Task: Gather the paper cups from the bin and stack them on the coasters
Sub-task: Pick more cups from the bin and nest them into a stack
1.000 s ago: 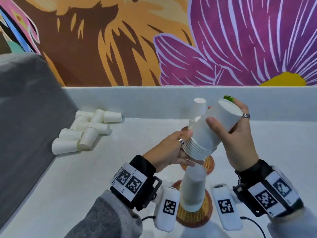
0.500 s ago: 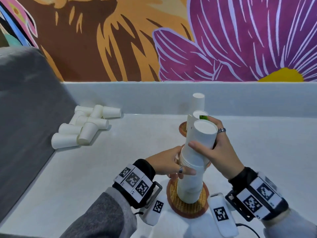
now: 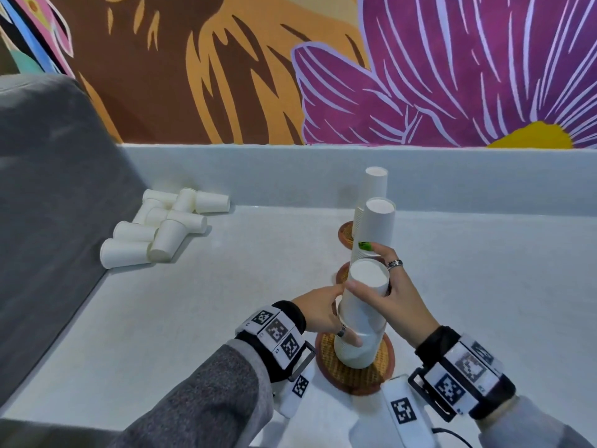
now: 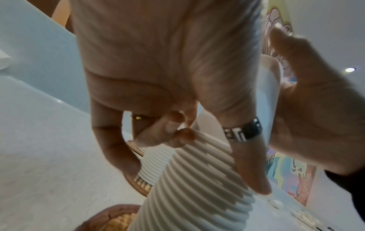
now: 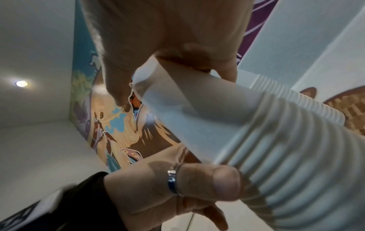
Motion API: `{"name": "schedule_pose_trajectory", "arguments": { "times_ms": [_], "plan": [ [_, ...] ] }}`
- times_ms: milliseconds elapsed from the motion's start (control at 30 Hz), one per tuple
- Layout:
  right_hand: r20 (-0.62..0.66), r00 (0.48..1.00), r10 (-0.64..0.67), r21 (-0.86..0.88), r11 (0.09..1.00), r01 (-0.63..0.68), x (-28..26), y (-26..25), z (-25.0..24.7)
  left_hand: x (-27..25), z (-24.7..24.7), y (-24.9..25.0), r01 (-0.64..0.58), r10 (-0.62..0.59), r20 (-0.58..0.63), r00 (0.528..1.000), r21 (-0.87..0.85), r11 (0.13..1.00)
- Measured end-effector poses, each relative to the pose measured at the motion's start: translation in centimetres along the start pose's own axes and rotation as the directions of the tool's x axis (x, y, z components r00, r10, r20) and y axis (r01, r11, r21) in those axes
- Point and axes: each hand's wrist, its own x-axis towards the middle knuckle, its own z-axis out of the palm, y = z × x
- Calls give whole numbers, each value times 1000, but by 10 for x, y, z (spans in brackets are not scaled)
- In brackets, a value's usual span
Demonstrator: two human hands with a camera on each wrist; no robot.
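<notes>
The right hand (image 3: 395, 297) had its fingers curled around the top of the nearest stack of cups (image 3: 360, 321), thumb on the near side just under the upturned base, the other fingers wrapped round the far side, so the uppermost cup lay clamped between them. In the right wrist view the thumb (image 5: 223, 182) pressed against the ridged band of rims where the cups nest. The left hand (image 3: 319, 310) met the same stack from the left, lower down: its ringed finger (image 4: 248, 156) lay flat along the stacked rims while the thumb reached toward the upper wall, and the remaining fingers curled loosely beside the column. Both hands therefore held the one stack, right above, left below.

The stack stood upside down and close to upright on the nearest woven coaster (image 3: 382, 367), its widest rim resting near the coaster's middle. Beyond it, a second stack (image 3: 378, 224) rose from a middle coaster (image 3: 340, 276), mostly hidden behind the right hand, and a third stack (image 3: 374, 182) stood further back on the far coaster (image 3: 345, 234). The three coasters ran in a line from near to far.

Well apart to the far left, a heap of loose paper cups (image 3: 161, 227) lay on their sides on the white bin floor (image 3: 226, 302), against the grey wall (image 3: 48, 205). A painted mural (image 3: 323, 59) filled the background behind the bin's far rim.
</notes>
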Motion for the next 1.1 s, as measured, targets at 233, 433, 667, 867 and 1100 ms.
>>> {"name": "schedule_pose_trajectory", "arguments": {
  "times_ms": [233, 433, 667, 867, 1100],
  "plan": [
    [-113, 971, -210, -256, 951, 176, -1, -41, 4, -17, -4, 6, 9, -8, -25, 1000, 39, 999],
    [-75, 946, -315, -235, 928, 290, 5, -88, 34, -48, -41, -16, 96, -101, -113, 988, -48, 994],
    [60, 944, -324, -124, 936, 329, 42, -107, 111, -95, -114, -82, 193, -219, -357, 908, -106, 975],
    [136, 971, -197, -119, 970, 214, 104, -93, 197, -126, -191, -156, 238, -325, -488, 810, -232, 943],
    [187, 982, 32, -194, 981, 5, 190, -46, 307, -143, -271, -229, 170, -404, -577, 710, -416, 893]
  ]
}}
